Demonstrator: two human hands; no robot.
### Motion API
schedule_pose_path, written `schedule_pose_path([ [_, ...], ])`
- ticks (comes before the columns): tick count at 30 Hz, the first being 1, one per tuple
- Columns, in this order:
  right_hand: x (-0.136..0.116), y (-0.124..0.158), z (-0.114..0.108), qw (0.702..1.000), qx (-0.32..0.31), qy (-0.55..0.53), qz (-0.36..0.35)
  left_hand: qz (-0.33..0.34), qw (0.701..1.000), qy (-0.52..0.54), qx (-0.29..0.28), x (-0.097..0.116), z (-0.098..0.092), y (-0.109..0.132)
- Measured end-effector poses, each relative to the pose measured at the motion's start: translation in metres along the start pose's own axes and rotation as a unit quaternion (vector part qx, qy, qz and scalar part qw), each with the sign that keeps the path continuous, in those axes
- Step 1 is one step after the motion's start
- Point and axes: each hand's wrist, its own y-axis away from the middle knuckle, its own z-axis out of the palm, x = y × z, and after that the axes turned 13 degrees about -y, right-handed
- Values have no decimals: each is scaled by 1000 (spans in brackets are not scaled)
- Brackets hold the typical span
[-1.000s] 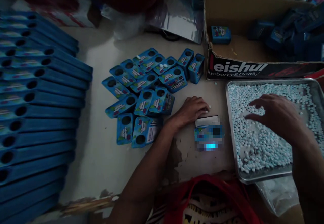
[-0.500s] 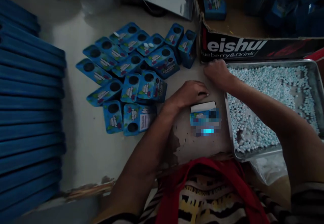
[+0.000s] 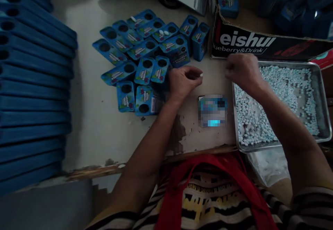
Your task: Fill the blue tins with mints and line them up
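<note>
My left hand (image 3: pixel 183 81) and right hand (image 3: pixel 241 71) were bare, no gloves, rings or watch. I wore a black-and-white striped top with short sleeves (image 3: pixel 312 202) ending above the elbows, yellowish lettering across the chest, and a red strap (image 3: pixel 177 192) draped over it.

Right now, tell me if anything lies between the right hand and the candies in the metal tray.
Nothing visible does. The right hand hovers at the upper left corner of the metal tray, the candies lying uncovered right beside it.
</note>
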Motion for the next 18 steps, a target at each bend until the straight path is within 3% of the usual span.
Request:
schedule_pose_path([
  [2, 13, 39, -25, 998, 42, -43, 10, 6, 998, 49, 38, 15, -15, -2],
  [5, 37, 100, -51, 995, 32, -67, 67, 55, 991, 96, 72, 52, -41, -2],
  [9, 57, 155, -45, 989, 44, -83, 110, 171, 978, 101, 57, 116, -57, 18],
  [13, 50, 169, 2, 979, 97, -173, 41, 285, 955, 78, 10, 165, -27, 50],
  [16, 33, 161, 48, 968, 121, -218, -16, 312, 949, 41, -13, 186, 13, 67],
  [18, 23, 155, 73, 965, 90, -240, -47, 329, 944, 9, -16, 194, 42, 77],
])
